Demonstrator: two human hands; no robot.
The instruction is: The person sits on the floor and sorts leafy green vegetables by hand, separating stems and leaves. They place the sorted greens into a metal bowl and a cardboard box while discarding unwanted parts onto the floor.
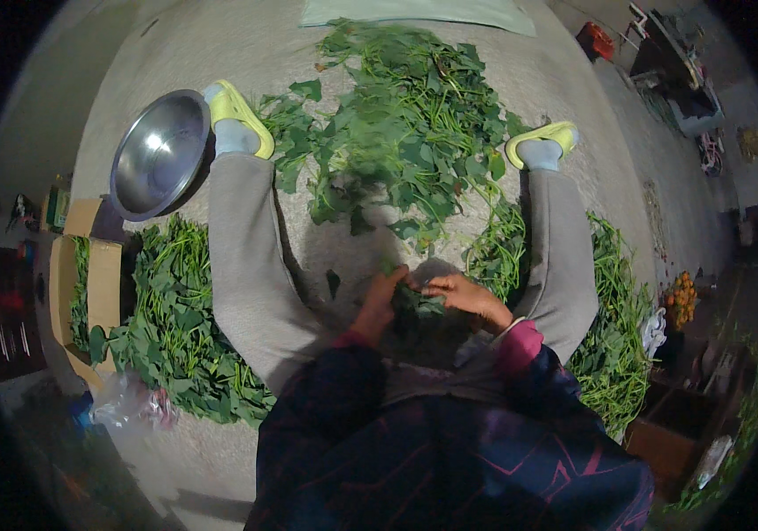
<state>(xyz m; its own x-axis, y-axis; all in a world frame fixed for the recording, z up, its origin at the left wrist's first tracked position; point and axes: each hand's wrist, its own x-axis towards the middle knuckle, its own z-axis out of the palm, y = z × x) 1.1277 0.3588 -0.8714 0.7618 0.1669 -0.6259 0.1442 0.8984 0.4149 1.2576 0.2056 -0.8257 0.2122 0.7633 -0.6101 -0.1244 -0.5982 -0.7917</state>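
My left hand (379, 304) is between my thighs, its fingers closed around leafy green stems, with a blurred bit of green showing above the fingertips. Close beside it on the right, my right hand (470, 300) has its fingers bent over the dark green leaves (425, 306) between the two hands. Shadow hides the lower part of this bunch. Beyond my hands, a large loose heap of leafy vines (418, 126) lies on the concrete floor between my feet. A smaller pile of pale green stems (501, 249) lies inside my right leg.
A steel basin (160, 156) leans by my left foot. Greens (179, 318) are piled outside my left leg, near a cardboard box (105, 285) and a clear plastic bag (123, 401). More stems (614, 372) lie outside my right leg. A pale sheet (418, 13) lies at the far edge.
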